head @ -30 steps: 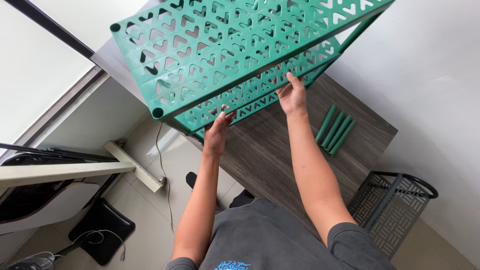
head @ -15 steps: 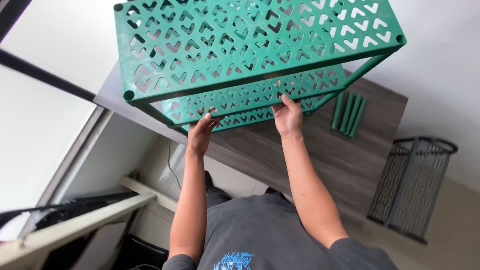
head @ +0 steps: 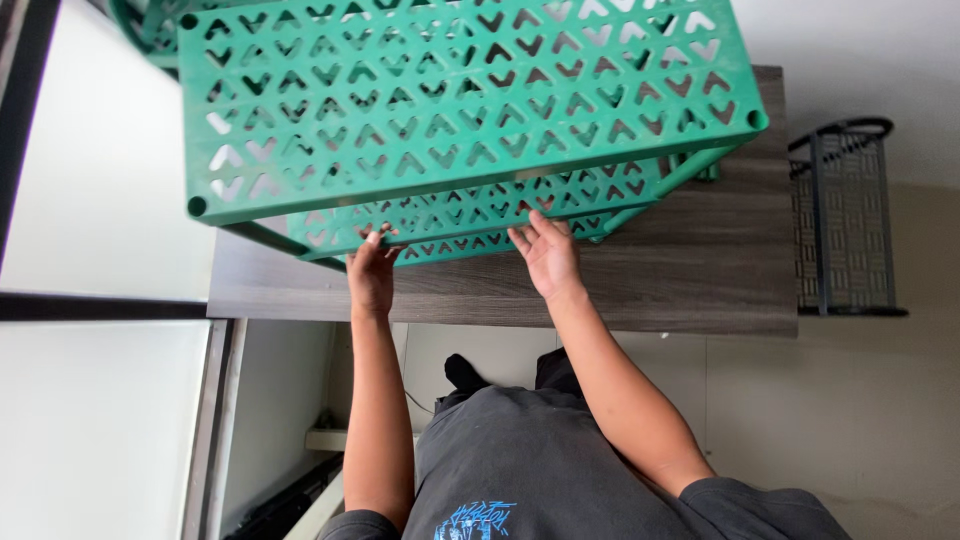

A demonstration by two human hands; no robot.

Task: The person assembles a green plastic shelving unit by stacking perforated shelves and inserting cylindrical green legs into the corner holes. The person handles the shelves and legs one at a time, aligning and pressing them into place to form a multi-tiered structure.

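green plastic shelf rack (head: 460, 100), perforated tiers, standing on grey wood desk (head: 680, 280). left hand (head: 372, 272) and right hand (head: 547, 255): fingers spread, tips at the lower tier's front edge; actual grip apparently none, partly hidden. black wire basket (head: 845, 220) beside desk.

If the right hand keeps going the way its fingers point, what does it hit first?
The right hand points at the lower shelf of the green rack; its fingers already look to be on that shelf's front edge, so nothing else lies between. Depth is hard to judge.
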